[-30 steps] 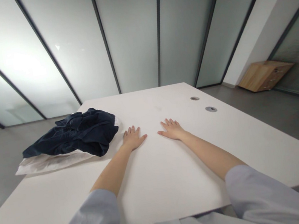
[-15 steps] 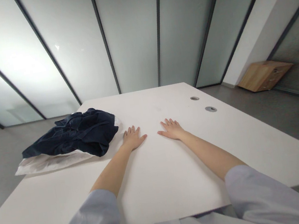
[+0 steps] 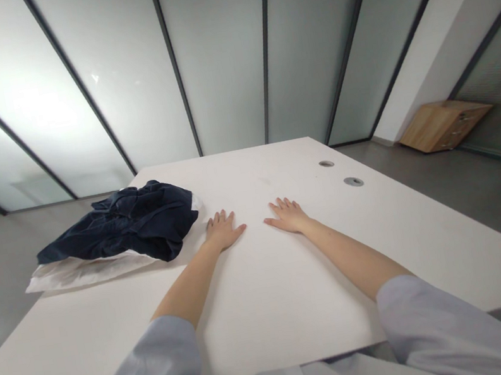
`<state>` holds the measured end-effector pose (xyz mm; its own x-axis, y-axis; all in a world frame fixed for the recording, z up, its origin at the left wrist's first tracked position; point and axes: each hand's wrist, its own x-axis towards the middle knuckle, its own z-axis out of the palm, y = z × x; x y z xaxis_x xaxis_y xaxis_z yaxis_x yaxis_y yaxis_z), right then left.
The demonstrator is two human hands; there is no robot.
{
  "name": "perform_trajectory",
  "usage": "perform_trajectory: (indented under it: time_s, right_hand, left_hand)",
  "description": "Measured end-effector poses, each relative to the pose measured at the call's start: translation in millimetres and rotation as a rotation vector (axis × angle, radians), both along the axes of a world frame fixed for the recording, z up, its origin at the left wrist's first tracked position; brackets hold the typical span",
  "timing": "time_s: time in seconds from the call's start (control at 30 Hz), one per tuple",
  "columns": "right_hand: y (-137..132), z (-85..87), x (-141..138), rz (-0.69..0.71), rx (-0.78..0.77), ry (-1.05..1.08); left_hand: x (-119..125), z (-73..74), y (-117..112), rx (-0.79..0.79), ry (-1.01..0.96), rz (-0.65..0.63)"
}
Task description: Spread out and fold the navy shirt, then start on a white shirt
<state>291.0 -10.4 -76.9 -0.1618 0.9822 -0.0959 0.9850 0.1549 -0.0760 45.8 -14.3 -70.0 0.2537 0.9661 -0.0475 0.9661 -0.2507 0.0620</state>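
Note:
My left hand point(image 3: 222, 230) lies flat and open, palm down, on the white table point(image 3: 269, 299). My right hand point(image 3: 288, 216) rests the same way a short distance to its right, fingers spread, holding nothing. A crumpled dark navy garment point(image 3: 126, 224) sits just left of my left hand, piled on a white cloth point(image 3: 77, 273) that hangs over the table's left edge. Neither hand touches the cloth pile. My pale blue sleeves fill the bottom of the view.
Two round grey cable holes, one point(image 3: 326, 164) farther and one point(image 3: 354, 181) nearer, sit in the table at the right. Frosted glass panels with dark frames stand behind the table. A low wooden cabinet point(image 3: 444, 124) is on the grey floor at the far right.

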Motion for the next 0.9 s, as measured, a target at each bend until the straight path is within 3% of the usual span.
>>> perform_trajectory:
  time_s: [0.9]
  right_hand:
    - [2.0,-4.1,1.7,0.008,0.019,0.009]
  left_hand:
    - [-1.4,-4.6,3.2,0.018,0.011,-0.011]
